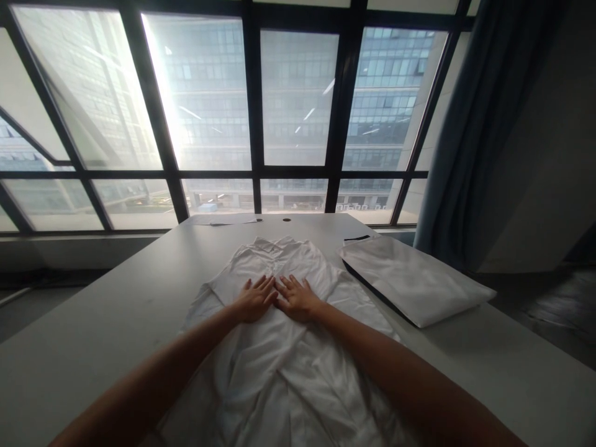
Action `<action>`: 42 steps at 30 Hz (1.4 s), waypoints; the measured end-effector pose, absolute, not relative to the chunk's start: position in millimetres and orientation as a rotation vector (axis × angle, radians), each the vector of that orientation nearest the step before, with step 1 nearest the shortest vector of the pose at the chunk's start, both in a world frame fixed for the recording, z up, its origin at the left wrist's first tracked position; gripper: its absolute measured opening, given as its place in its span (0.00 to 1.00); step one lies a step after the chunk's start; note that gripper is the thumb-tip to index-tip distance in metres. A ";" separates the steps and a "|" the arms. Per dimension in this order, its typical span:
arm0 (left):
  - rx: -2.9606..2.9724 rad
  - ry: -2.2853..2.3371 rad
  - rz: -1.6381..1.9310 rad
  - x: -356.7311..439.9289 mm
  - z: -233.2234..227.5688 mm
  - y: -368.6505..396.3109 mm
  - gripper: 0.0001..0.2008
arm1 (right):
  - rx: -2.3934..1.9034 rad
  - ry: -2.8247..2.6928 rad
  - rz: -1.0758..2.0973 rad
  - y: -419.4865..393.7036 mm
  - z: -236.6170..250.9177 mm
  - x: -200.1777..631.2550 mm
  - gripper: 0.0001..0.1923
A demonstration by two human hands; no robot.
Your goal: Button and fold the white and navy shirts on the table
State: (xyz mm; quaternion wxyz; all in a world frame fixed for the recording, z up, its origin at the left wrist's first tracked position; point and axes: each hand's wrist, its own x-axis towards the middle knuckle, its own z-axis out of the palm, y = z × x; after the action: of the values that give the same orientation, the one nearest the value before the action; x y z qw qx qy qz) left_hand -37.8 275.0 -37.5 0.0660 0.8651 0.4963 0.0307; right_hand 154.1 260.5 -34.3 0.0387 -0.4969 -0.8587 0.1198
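A white collared shirt (261, 366) lies spread over the table, its collar toward the window and its lower part wrinkled. My left hand (255, 299) rests flat on the upper front of it, fingers stretched out. Beside it my right hand (297, 299) lies flat on the same cloth with its fingers spread. The fingertips of both hands meet near the shirt's middle line, below the collar. Neither hand grips anything. My forearms cover parts of the shirt's sides.
The white table (125, 323) reaches to the windows. On its right lies a flat white bag or folded sheet (410, 279) with a dark edge, overhanging the table's side. Sheets of paper (223, 220) lie at the far edge. A blue curtain (470, 143) hangs at right.
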 end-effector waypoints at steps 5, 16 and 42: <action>2.626 1.641 0.052 -26.5 -23.3 244.6 0.29 | -1.542 -2.662 0.352 251.7 -24.0 153.9 0.38; 2.714 1.324 0.159 -32.1 -39.7 195.6 0.35 | -1.838 -2.409 0.343 243.8 -37.4 160.9 0.35; 2.603 1.685 0.262 -63.6 -39.6 163.5 0.30 | -1.495 -2.569 0.216 137.0 -30.3 181.8 0.35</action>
State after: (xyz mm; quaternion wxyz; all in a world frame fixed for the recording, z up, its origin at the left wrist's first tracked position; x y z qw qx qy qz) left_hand -63.6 163.5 -39.6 0.0148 0.8363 0.5415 0.0843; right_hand 181.8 137.0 -30.3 0.0807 -0.5001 -0.8592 0.0723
